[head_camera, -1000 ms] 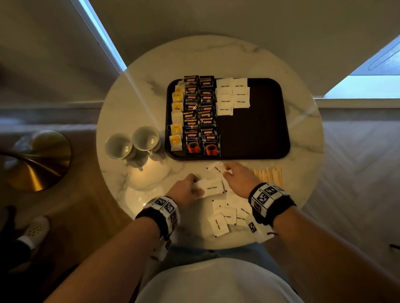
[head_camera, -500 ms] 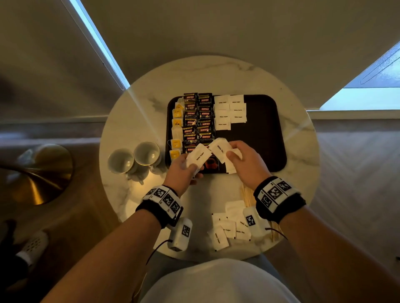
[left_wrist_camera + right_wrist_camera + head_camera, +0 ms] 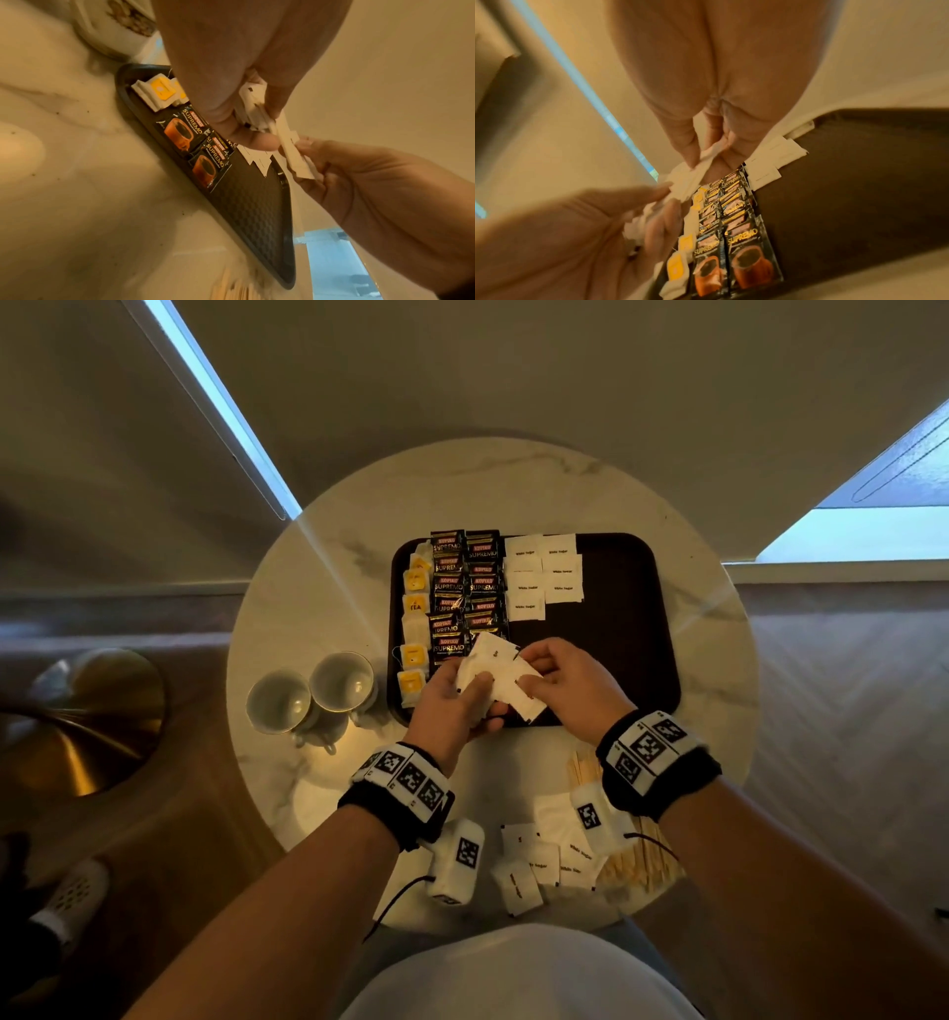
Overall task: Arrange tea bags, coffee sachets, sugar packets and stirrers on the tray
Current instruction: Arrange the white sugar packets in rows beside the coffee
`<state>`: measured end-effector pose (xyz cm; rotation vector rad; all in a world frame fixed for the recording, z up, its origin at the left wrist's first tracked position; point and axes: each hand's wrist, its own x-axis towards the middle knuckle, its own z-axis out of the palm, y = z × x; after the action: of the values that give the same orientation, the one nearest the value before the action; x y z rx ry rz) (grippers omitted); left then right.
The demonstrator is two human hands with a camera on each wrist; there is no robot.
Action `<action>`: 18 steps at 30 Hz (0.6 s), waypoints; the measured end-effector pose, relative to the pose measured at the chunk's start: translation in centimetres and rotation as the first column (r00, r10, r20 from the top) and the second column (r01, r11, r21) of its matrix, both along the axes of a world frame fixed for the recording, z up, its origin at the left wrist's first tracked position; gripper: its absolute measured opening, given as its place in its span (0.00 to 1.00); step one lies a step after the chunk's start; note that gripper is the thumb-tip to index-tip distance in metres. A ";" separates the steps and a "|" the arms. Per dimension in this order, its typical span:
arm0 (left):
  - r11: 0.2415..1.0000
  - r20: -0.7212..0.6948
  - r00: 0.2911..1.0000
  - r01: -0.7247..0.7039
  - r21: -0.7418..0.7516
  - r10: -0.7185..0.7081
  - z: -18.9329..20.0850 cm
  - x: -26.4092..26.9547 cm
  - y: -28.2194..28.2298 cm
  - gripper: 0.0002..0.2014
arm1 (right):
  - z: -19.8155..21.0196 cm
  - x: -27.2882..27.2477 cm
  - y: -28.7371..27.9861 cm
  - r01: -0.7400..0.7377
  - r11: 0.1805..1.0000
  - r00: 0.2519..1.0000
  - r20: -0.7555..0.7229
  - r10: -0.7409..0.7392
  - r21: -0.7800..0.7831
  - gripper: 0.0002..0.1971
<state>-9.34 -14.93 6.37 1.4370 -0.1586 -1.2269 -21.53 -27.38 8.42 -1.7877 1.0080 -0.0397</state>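
A dark tray (image 3: 621,629) lies on the round marble table (image 3: 318,588). On its left stand a column of yellow-tagged tea bags (image 3: 414,654), two columns of black coffee sachets (image 3: 452,588) and white sugar packets (image 3: 544,572). Both hands hover above the tray's near edge. My left hand (image 3: 452,695) grips a small stack of sugar packets (image 3: 488,670). My right hand (image 3: 560,675) pinches packets of the same bunch (image 3: 290,150). More loose sugar packets (image 3: 534,865) and wooden stirrers (image 3: 642,860) lie on the table near me.
Two empty white cups (image 3: 308,695) stand on the table left of the tray. A brass lamp base (image 3: 87,721) is on the floor at the far left. The tray's right half is bare. A shoe (image 3: 72,901) shows at the lower left.
Both hands picked up sugar packets from the table's near side and carried them forward over the tray's near edge. They now hold the packets together between them.
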 end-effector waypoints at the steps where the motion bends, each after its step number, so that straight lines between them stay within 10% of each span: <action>1: 1.000 -0.013 1.000 -0.021 0.002 0.021 -0.2 0.0 -0.2 0.08 | -0.2 0.0 -0.2 0.021 0.999 1.000 0.011 -0.021 0.034 0.16; 14: 0.999 0.005 0.999 -0.037 -0.010 0.037 -1.0 -0.4 -2.2 0.14 | -2.0 0.3 -2.6 0.147 0.989 0.987 0.058 -0.147 0.019 0.09; 18: 0.993 0.004 0.993 -0.116 -0.018 0.116 -1.4 0.1 -2.9 0.12 | -2.6 0.2 -2.7 0.203 0.945 0.975 0.041 -0.220 0.257 0.10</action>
<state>-9.26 -17.86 5.00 1.4142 -0.0877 -1.1246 -21.31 -30.08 5.80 -1.4339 1.1003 -0.1026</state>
